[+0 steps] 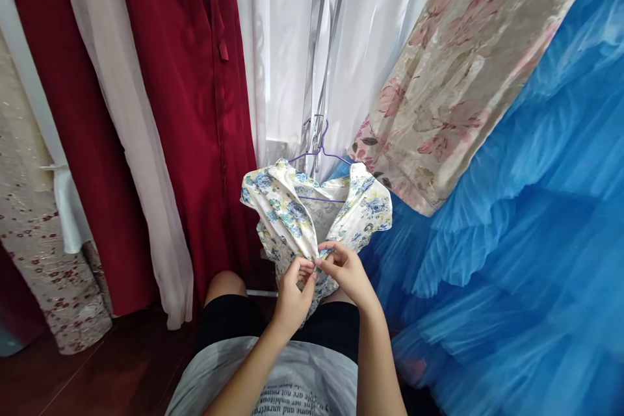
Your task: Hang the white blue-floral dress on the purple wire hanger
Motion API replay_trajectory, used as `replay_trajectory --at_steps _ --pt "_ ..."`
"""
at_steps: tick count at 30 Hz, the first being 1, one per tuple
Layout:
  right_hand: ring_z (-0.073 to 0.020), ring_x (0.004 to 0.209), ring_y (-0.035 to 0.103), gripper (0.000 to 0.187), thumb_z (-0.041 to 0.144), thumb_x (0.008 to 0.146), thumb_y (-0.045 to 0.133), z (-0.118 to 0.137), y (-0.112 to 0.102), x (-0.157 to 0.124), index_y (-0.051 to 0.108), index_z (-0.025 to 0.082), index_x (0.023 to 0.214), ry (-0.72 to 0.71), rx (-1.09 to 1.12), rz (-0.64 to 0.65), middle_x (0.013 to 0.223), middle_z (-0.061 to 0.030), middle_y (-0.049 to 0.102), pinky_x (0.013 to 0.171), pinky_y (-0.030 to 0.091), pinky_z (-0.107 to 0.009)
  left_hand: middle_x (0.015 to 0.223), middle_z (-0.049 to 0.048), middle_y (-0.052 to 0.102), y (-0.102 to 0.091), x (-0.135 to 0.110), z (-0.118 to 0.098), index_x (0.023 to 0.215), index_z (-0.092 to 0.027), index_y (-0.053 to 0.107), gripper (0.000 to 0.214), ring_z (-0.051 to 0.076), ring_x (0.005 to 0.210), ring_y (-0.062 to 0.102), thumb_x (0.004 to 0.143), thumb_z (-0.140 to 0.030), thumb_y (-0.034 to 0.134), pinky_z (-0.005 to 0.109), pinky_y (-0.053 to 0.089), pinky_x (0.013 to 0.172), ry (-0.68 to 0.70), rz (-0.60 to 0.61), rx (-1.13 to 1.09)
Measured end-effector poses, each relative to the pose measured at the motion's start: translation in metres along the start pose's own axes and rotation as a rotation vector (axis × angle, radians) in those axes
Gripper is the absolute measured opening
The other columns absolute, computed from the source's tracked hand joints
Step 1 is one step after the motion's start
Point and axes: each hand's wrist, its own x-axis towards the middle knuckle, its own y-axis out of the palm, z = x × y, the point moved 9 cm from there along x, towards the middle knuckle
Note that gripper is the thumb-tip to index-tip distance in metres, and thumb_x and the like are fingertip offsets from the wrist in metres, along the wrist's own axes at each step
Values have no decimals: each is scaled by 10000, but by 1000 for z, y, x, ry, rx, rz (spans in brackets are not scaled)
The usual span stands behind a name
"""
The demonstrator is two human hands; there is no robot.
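A white floral blouse (pixel 287 208) with blue and yellow flowers hangs on a thin purple hanger (pixel 325 149) in front of my knees. My left hand (pixel 296 289) pinches the edge of its front opening below the V-neck. Close beside it, my right hand (pixel 345 271) grips the other front edge between thumb and fingers. The fingertips of both hands nearly meet at the middle of the blouse. Whether a button lies between them is too small to make out. The lower part of the blouse is partly hidden behind my hands and forearms.
Dark red gowns (pixel 180 91) and a pale pink cloth (pixel 121 97) hang at the left. White drapes (pixel 283 45) hang behind the blouse. To the right are a beige floral garment (pixel 453 91) and a wide blue tulle skirt (pixel 526 273). Dark reddish floor (pixel 92 377) shows at lower left.
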Motion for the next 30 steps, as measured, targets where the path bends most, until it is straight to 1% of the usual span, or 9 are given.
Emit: replay_trajectory --at_steps 3,5,7,12,16,18,24,27,30 --pt "-126 527 422 368 391 814 737 0 -3 -2 664 165 1095 1 -124 -4 568 68 484 546 319 -266 935 48 637 -1 -1 -3 990 -190 582 81 183 892 640 940 -254 583 287 520 789 -8 -10 -8" --pt "-131 535 440 333 394 834 713 -1 -4 -4 670 159 1066 17 -202 -5 579 54 507 545 322 -269 938 51 634 0 -2 -4 994 -189 587 78 183 892 636 939 -243 579 287 522 789 -6 -8 -4" --pt "-126 524 429 292 389 835 708 0 -6 -5 661 162 1013 19 -230 -9 569 55 505 530 305 -262 940 54 635 2 -2 -5 994 -186 592 77 183 894 635 937 -236 580 287 521 789 -2 -4 -3" --pt "-104 488 372 241 370 813 721 6 -6 -7 640 165 909 -6 -172 -28 532 72 466 505 270 -248 939 48 636 4 -3 -5 994 -185 590 74 173 880 633 933 -227 587 281 517 787 -3 -12 -16" --pt "-111 494 386 260 349 804 724 6 -7 -7 662 157 967 -24 -169 -64 531 70 477 515 293 -250 941 50 638 0 -7 -6 990 -185 590 79 174 888 634 938 -244 596 280 514 790 -11 -26 -5" --pt "-116 494 396 275 341 805 722 5 -6 -7 663 158 1001 -20 -173 -52 531 69 485 517 299 -254 943 51 640 -3 -8 -6 989 -186 591 83 174 892 633 942 -254 598 279 512 794 -9 -36 6" --pt "-111 505 384 177 335 837 706 4 1 -6 646 170 864 -43 -164 -2 541 67 456 517 291 -252 942 50 642 -11 -8 -4 988 -192 592 89 179 902 639 951 -273 587 278 511 800 -8 -52 15" --pt "-112 520 390 186 347 854 705 6 3 -7 663 168 883 -55 -138 1 561 65 442 526 302 -254 943 48 648 -11 -6 -3 990 -196 596 86 181 897 643 946 -270 589 279 513 792 -16 -50 16" --pt "-115 534 393 212 377 875 695 15 -2 -10 690 168 906 -117 -131 -47 584 56 444 537 308 -260 912 41 645 -8 -6 -4 974 -198 596 61 176 866 639 939 -246 587 277 510 770 -11 -27 27"
